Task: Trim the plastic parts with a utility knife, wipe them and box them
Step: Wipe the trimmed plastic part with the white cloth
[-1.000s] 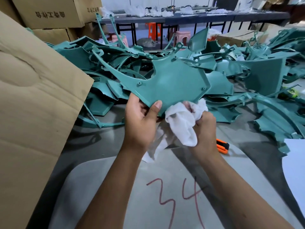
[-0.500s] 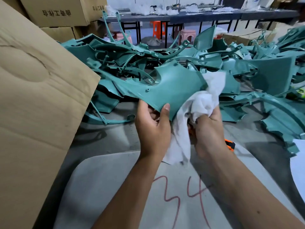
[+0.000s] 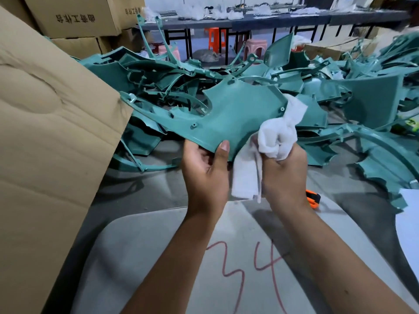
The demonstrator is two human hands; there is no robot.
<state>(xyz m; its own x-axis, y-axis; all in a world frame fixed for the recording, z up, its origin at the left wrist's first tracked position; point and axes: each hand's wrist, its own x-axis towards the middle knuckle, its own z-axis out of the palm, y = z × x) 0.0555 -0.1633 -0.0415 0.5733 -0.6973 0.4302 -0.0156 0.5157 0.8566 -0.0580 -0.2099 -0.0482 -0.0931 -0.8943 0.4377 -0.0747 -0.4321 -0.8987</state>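
**Teal plastic part held over bench, cloth at its right edge**

- Teal plastic part (image 3: 235,118): flat, many-sided panel with small screw bosses and a long arm running up and left. Held in the air above the bench (image 3: 140,193), in front of the pile.
- Left hand (image 3: 205,175): grips the part's near edge, thumb on the upper face, fingers underneath.
- Right hand (image 3: 283,175): fingers curled round a bunched white cloth (image 3: 278,134); the cloth's top touches the part's right edge, and a loose end hangs down between the 2 hands.
- Pile of teal parts (image 3: 340,94): tangled panels and curved strips across the bench behind and to the right.
- Utility knife (image 3: 314,199): orange and black, lying on the bench just beside the right wrist, partly hidden.
- Cardboard flap (image 3: 52,137): large, at left, overlapping the pile.
- Grey sheet (image 3: 158,257): under the forearms, marked "34" in red.
- Cardboard boxes (image 3: 74,17): stacked at upper left.
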